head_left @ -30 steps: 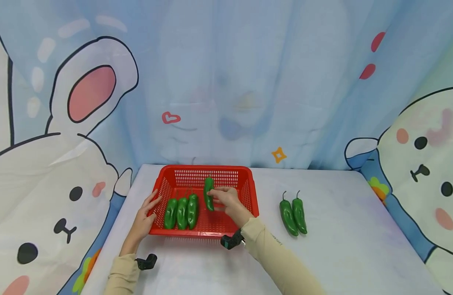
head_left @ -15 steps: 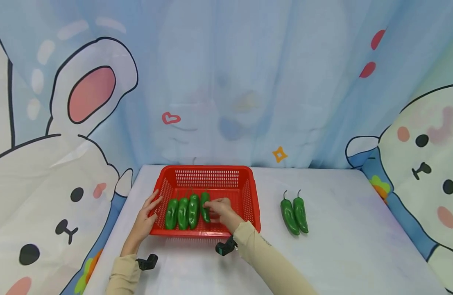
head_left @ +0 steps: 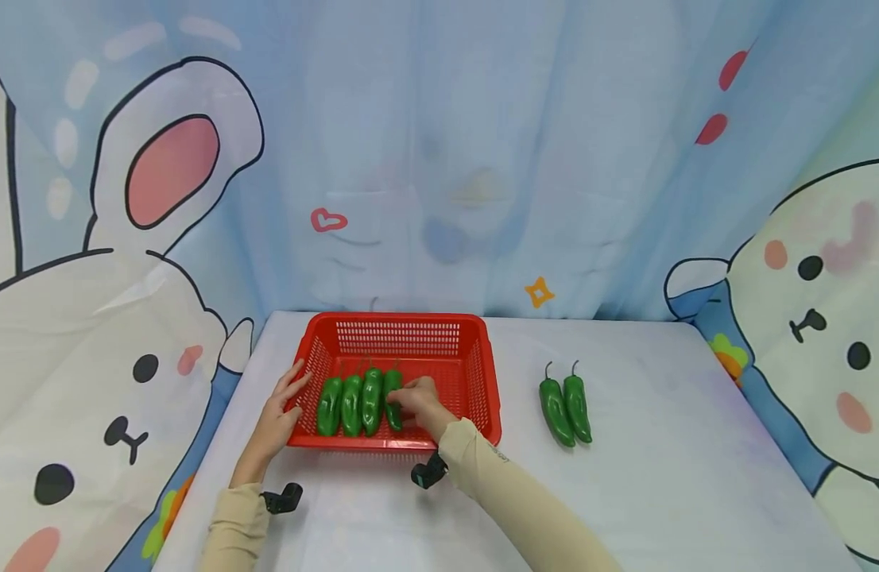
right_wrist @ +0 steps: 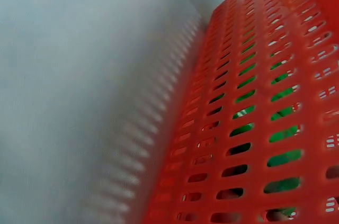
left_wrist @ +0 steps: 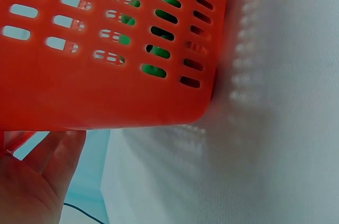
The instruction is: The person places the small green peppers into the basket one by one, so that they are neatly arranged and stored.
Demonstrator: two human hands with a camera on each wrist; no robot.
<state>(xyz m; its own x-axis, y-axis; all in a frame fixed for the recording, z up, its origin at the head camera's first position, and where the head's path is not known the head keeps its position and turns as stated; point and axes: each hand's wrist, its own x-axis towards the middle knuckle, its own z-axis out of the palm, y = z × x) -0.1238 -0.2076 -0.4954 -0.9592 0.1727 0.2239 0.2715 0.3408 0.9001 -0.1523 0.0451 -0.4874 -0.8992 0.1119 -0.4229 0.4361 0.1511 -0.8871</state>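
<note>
A red plastic basket (head_left: 475, 322) with slotted walls stands on the table. Three glossy green peppers (head_left: 350, 406) lie side by side in its left half, stems pointing away. Just right of them, my right hand (head_left: 424, 405) pinches a fourth, slimmer-looking green pepper (head_left: 392, 387) down at the basket floor; fingers cover its right side. My left hand (head_left: 271, 421) rests against the basket's left rim, fingers extended and spread over it. In the left wrist view, that hand (left_wrist: 42, 173) shows at the rim. Through the slots in the right wrist view, green pepper (right_wrist: 284, 159) shows.
Two more green peppers (head_left: 556, 411) lie together on the white table (head_left: 668, 445), right of the basket. A blue cartoon-print curtain (head_left: 439, 159) hangs behind and at both sides. Each wrist wears a small black camera (head_left: 428, 470).
My right hand has brought its pepper down and left, from mid-basket to beside the other three. My left hand stays at the rim. The view has shifted slightly.
</note>
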